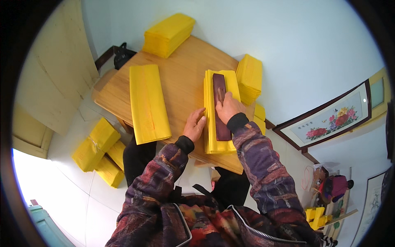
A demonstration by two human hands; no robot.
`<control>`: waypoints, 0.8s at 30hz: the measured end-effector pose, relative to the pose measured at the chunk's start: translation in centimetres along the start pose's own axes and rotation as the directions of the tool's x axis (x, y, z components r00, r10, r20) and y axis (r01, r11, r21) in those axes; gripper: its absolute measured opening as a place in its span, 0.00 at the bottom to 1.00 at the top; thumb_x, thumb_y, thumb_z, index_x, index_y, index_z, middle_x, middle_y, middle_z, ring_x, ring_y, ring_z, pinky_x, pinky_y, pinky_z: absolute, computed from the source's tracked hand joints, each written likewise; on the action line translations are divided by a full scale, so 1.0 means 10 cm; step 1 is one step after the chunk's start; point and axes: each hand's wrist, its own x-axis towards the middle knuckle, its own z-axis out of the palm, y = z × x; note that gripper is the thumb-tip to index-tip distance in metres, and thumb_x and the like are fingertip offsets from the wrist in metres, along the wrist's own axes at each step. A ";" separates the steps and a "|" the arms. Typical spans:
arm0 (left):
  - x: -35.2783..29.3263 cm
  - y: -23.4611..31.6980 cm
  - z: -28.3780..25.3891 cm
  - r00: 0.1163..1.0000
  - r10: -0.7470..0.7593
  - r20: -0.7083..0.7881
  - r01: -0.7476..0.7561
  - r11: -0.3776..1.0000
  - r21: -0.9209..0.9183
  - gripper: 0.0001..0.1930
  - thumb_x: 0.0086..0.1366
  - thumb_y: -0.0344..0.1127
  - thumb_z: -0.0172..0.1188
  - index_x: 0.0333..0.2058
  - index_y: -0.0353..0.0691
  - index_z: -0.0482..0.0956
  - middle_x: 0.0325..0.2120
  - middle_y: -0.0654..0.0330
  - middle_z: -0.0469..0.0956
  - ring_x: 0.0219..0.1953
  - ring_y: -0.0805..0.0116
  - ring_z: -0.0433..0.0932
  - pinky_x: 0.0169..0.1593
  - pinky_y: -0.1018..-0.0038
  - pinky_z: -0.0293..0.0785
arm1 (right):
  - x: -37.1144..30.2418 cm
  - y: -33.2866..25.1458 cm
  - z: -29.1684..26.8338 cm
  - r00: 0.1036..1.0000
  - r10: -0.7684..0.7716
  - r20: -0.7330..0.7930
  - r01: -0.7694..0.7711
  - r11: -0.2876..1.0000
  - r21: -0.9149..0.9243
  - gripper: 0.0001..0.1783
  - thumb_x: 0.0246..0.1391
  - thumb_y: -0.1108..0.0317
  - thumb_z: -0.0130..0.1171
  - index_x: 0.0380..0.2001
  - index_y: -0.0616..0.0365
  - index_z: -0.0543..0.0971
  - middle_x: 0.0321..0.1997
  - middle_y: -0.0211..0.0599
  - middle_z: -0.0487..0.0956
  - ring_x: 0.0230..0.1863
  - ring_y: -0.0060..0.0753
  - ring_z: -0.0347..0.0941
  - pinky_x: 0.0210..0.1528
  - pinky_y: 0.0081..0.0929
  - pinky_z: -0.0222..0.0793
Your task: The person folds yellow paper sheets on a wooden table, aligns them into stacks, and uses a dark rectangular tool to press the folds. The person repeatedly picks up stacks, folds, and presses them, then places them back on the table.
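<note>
A stack of folded yellow paper (231,84) lies lengthwise before me on the right part of the wooden table. On top of it rests a long, flat, dark red bar (222,131), seemingly of wood. My right hand (230,108) is closed over the bar's middle, fingers curled at its right edge; their tips are partly hidden. Just left of the stack, my left hand (194,124) holds nothing. Its fingers are slightly bent, with the thumb apart, close to the stack's side. Another folded yellow bundle (149,103) lies on the table's left side.
The wooden table (187,66) carries a tall yellow stack (168,35) at its far corner and another yellow stack (249,78) at the right edge. Tied yellow bundles (96,144) sit on the floor at left. A framed flower picture (329,117) stands by the right wall.
</note>
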 end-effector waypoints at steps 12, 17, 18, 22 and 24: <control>0.25 0.24 -0.13 0.990 -0.130 -0.052 0.136 0.982 0.134 0.17 0.64 0.37 0.49 0.47 0.31 0.72 0.41 0.56 0.75 0.43 0.70 0.72 0.47 0.76 0.67 | -0.41 1.58 -0.35 0.976 0.110 -0.186 0.168 0.155 0.974 0.17 0.60 0.64 0.44 0.46 0.64 0.72 0.42 0.33 0.76 0.39 0.24 0.72 0.43 0.22 0.67; 0.49 0.37 -0.03 0.974 -0.224 0.014 0.214 0.944 0.251 0.14 0.63 0.35 0.50 0.43 0.32 0.75 0.33 0.62 0.76 0.32 0.76 0.72 0.37 0.80 0.69 | -1.28 1.96 0.04 0.967 0.253 -0.018 0.103 -0.325 0.940 0.16 0.56 0.68 0.50 0.48 0.60 0.69 0.30 0.33 0.73 0.23 0.25 0.69 0.23 0.26 0.66; 0.54 0.38 -0.01 0.963 -0.269 -0.006 0.261 0.927 0.269 0.14 0.63 0.36 0.51 0.42 0.32 0.75 0.31 0.63 0.76 0.30 0.76 0.72 0.35 0.79 0.70 | -1.40 2.00 0.13 0.965 0.260 0.025 0.092 -0.428 0.899 0.15 0.58 0.63 0.47 0.45 0.60 0.70 0.26 0.34 0.73 0.20 0.28 0.68 0.21 0.27 0.65; 0.68 0.50 0.03 0.915 -0.398 -0.066 0.397 0.860 0.319 0.15 0.60 0.39 0.54 0.39 0.34 0.77 0.26 0.64 0.77 0.24 0.76 0.72 0.26 0.78 0.69 | -1.74 2.12 0.35 0.946 0.240 0.217 -0.035 -0.591 0.806 0.19 0.61 0.53 0.40 0.36 0.59 0.70 0.23 0.38 0.72 0.17 0.32 0.66 0.16 0.27 0.61; 0.71 0.60 0.04 0.888 -0.452 -0.078 0.450 0.826 0.339 0.14 0.59 0.40 0.56 0.37 0.35 0.78 0.25 0.64 0.77 0.23 0.76 0.72 0.23 0.78 0.68 | -1.83 2.12 0.40 0.946 0.225 0.232 -0.078 -0.540 0.838 0.19 0.61 0.53 0.40 0.37 0.59 0.70 0.23 0.38 0.72 0.18 0.30 0.67 0.16 0.23 0.62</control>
